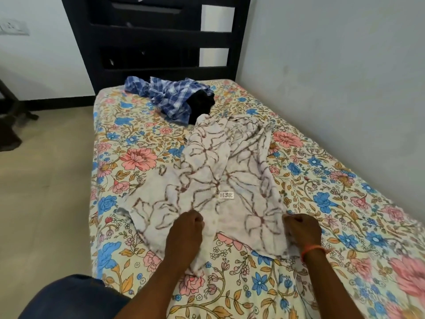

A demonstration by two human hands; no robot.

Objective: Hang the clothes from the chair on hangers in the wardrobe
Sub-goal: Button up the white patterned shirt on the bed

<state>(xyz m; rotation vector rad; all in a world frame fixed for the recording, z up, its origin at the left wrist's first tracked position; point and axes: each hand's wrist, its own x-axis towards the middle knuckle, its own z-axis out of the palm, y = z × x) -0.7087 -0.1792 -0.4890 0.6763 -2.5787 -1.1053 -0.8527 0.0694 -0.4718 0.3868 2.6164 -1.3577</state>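
A white shirt with a brown line pattern (220, 171) lies spread inside out on the floral bed sheet (142, 139), its small label facing up. My left hand (187, 231) grips the shirt's near hem with curled fingers. My right hand (300, 229), with an orange band on the wrist, grips the hem's right edge. Farther up the bed lie a crumpled blue checked shirt (170, 97) and a black garment (202, 105) touching it. No hanger or wardrobe is in sight.
A dark wooden headboard (151, 42) stands at the bed's far end. A white wall (340, 72) runs along the bed's right side. Tiled floor (46, 192) lies to the left, with dark chair legs (13, 111) at the far left.
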